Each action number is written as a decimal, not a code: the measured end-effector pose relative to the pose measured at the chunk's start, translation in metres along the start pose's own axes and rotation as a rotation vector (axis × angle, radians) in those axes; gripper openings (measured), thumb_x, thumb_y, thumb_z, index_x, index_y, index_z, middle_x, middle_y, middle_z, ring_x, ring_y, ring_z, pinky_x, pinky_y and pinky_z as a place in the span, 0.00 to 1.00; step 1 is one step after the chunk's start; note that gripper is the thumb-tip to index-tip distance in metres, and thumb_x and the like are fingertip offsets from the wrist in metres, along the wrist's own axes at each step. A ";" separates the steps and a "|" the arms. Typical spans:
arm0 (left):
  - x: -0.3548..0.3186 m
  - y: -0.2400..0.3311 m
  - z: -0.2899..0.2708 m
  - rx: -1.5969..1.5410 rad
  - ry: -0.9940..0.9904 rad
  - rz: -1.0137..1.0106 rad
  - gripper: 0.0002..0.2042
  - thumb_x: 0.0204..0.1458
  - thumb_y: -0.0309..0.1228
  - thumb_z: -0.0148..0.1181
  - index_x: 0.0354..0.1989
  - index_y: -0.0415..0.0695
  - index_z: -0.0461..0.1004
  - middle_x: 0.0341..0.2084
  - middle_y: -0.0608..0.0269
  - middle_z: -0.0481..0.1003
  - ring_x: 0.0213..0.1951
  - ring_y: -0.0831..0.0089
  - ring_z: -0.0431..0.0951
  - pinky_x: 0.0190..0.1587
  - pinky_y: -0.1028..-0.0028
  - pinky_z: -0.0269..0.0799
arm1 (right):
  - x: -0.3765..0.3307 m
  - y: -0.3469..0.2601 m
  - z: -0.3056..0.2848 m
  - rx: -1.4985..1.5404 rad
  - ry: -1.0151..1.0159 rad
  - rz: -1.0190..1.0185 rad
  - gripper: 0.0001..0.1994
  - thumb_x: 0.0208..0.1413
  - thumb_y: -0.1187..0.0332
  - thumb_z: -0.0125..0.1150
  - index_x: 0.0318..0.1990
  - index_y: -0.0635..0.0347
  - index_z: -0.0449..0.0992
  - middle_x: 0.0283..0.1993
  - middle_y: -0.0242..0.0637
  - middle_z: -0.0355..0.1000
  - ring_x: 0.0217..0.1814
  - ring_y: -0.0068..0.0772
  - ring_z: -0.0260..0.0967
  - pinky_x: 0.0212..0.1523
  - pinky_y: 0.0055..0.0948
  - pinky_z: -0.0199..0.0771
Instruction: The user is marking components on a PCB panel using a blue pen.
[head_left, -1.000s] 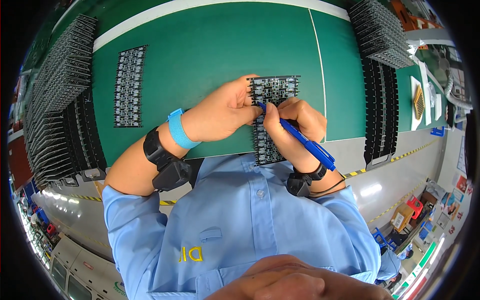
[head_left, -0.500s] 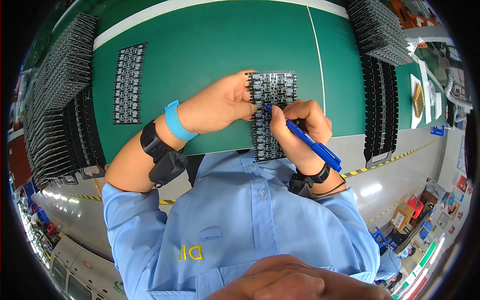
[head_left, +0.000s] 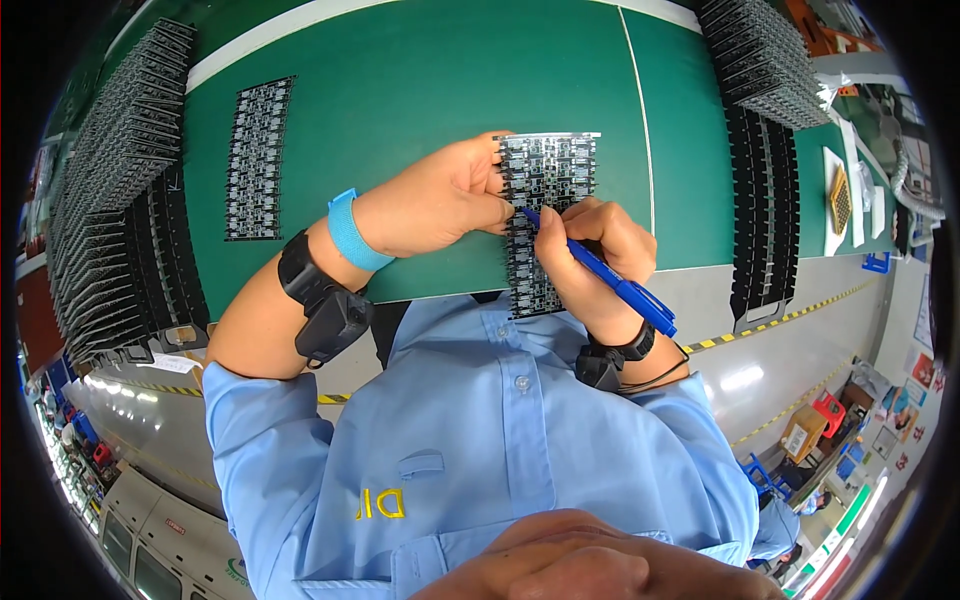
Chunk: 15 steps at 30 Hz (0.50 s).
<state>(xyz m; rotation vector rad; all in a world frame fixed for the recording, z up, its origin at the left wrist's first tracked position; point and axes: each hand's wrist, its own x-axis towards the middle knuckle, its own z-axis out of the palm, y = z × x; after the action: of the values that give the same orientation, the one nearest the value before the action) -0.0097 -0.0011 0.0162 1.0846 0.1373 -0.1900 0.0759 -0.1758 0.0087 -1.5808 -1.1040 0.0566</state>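
A black circuit board panel [head_left: 545, 165], crowded with small silvery parts, is held up in front of my chest over the table's near edge. My left hand [head_left: 455, 200] grips its left side, thumb on the face and fingers behind. In my right hand [head_left: 605, 255] is a blue marker pen [head_left: 622, 285], slanted with its tip at the panel's face close to my left thumb. Whether the tip touches the board I cannot tell. A second circuit board panel [head_left: 257, 160] lies flat on the green table [head_left: 400, 90] to the left.
Many panels stand in a black rack [head_left: 125, 150] at the left. Another stack of panels [head_left: 765, 60] rises from a black slotted rack [head_left: 762, 210] at the right. A white tray with a yellowish grid piece [head_left: 838, 200] lies beyond it.
The held panel has tilted a little, its top edge now brighter and higher. My right hand and the pen have shifted slightly left and up.
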 end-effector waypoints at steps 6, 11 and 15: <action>-0.001 0.004 -0.002 -0.019 -0.045 -0.015 0.33 0.53 0.13 0.47 0.71 0.43 0.51 0.44 0.69 0.74 0.40 0.87 0.73 0.41 0.83 0.71 | 0.000 0.001 0.001 0.008 0.003 -0.005 0.15 0.49 0.85 0.67 0.24 0.61 0.63 0.18 0.35 0.68 0.18 0.21 0.63 0.18 0.21 0.59; 0.000 -0.003 -0.008 0.039 -0.054 -0.027 0.33 0.53 0.13 0.46 0.70 0.42 0.52 0.44 0.68 0.74 0.41 0.86 0.73 0.42 0.82 0.71 | 0.001 0.000 0.001 -0.017 -0.005 -0.007 0.15 0.49 0.85 0.67 0.24 0.61 0.64 0.18 0.36 0.68 0.18 0.22 0.64 0.19 0.21 0.60; 0.000 -0.003 -0.008 0.045 -0.056 -0.036 0.33 0.53 0.13 0.46 0.70 0.42 0.52 0.45 0.68 0.74 0.42 0.86 0.73 0.43 0.81 0.71 | 0.001 -0.001 0.001 -0.021 -0.006 0.007 0.15 0.48 0.84 0.68 0.24 0.61 0.64 0.19 0.36 0.69 0.19 0.22 0.65 0.20 0.21 0.61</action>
<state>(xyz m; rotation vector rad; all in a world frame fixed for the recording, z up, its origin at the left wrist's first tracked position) -0.0109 0.0051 0.0102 1.1208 0.1031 -0.2568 0.0752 -0.1745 0.0091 -1.6044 -1.1069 0.0551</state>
